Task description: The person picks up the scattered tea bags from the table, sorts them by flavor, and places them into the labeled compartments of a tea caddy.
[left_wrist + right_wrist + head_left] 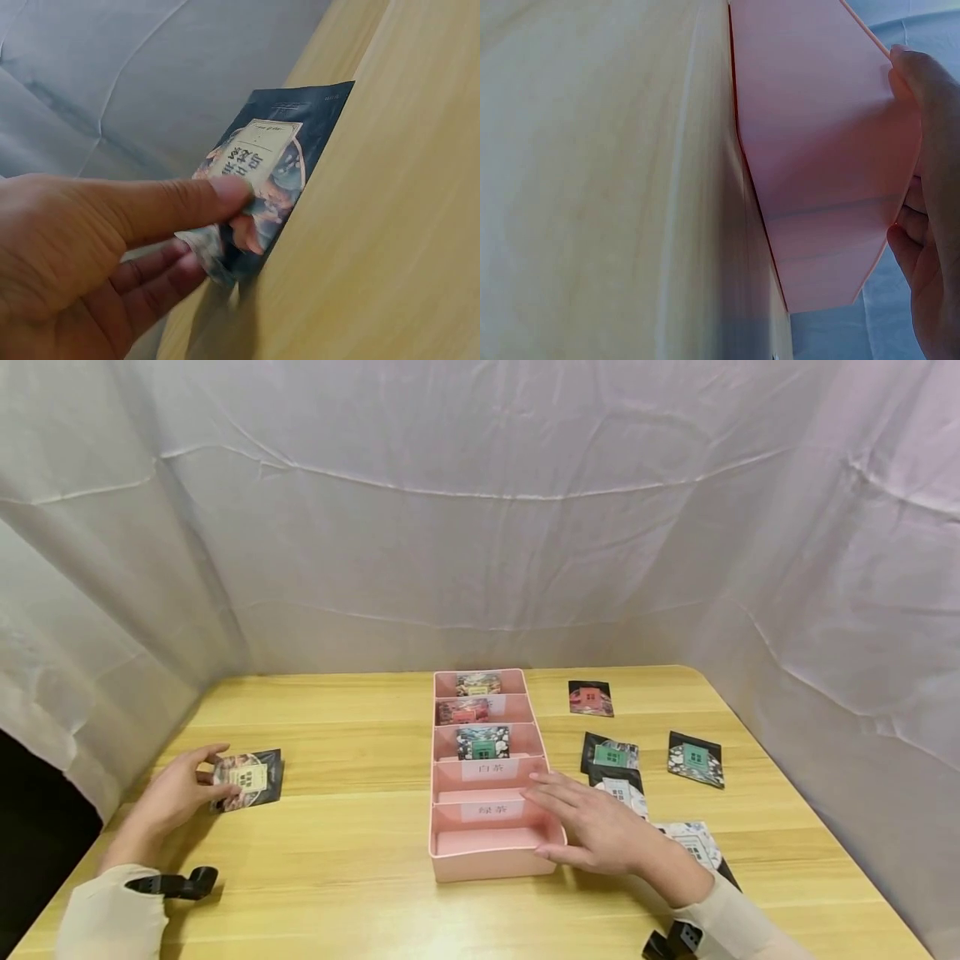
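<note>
At the left of the table, my left hand pinches a dark tea packet with a pale yellow label. In the left wrist view the thumb presses on the front of this packet, other fingers are behind it, and its lower edge is close to the tabletop. My right hand rests on the right rim of a long pink divided box, relaxed fingers reaching over the edge near the front compartments. In the right wrist view the fingertips touch the rim of the box's pink side wall.
The rear compartments hold a yellow-labelled packet, a red one and a green one. Right of the box lie a red packet, green packets and white-labelled packets. Pale curtains enclose the table.
</note>
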A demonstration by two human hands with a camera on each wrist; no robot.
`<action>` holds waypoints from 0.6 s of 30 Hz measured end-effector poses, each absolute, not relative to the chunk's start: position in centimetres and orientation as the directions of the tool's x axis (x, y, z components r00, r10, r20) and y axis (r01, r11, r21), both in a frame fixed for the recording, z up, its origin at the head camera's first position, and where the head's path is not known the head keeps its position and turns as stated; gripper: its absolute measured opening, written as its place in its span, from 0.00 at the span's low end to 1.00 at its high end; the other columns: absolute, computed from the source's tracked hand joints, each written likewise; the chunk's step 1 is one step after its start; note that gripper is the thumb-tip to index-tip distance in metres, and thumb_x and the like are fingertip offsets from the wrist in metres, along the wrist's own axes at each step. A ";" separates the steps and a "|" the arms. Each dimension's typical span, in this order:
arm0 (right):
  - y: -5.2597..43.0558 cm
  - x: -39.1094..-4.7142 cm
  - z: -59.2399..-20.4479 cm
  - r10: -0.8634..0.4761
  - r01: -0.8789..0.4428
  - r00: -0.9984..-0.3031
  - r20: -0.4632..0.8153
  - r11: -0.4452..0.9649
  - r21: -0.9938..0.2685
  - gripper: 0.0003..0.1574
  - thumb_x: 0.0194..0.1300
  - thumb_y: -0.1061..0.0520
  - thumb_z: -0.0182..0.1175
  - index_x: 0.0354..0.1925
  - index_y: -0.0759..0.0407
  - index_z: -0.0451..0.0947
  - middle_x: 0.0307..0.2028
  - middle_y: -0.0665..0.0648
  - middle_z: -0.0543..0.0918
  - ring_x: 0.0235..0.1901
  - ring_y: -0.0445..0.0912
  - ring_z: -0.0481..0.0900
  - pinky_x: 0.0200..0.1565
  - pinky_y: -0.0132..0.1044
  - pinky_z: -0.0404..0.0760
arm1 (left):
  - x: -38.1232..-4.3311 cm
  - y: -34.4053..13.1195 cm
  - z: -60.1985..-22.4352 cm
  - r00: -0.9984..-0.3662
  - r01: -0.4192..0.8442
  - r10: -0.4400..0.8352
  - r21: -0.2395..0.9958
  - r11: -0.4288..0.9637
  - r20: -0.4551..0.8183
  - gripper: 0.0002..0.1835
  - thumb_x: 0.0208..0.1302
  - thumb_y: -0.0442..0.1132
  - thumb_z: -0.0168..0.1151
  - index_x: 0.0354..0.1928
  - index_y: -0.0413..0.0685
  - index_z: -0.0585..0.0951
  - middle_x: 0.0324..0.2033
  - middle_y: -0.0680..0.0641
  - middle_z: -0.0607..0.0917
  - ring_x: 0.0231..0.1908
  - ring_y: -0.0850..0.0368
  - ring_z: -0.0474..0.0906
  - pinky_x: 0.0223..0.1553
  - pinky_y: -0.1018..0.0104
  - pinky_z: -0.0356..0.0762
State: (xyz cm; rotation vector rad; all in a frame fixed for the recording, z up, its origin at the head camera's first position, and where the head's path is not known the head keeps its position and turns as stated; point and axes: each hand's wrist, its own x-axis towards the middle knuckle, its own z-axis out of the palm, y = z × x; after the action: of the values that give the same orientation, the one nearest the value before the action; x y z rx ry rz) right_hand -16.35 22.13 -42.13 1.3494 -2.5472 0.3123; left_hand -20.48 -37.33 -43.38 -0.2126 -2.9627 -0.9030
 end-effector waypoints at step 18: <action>22.2 -16.4 -42.3 -0.784 -0.836 -0.534 0.317 0.545 -0.061 0.42 0.69 0.32 0.52 0.71 0.53 0.64 0.69 0.58 0.67 0.69 0.52 0.62 0.64 0.51 0.70 | -20.9 -35.3 -43.1 -0.991 0.119 0.043 0.709 0.696 0.124 0.34 0.67 0.40 0.64 0.67 0.30 0.62 0.51 0.30 0.74 0.39 0.66 0.73 0.34 0.74 0.79</action>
State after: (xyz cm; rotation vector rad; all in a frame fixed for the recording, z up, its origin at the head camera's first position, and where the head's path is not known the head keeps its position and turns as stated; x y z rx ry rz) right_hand -16.37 22.17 -42.27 1.3546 -2.5308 0.2997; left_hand -20.87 -35.27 -43.12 -0.1346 -2.8020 -1.1814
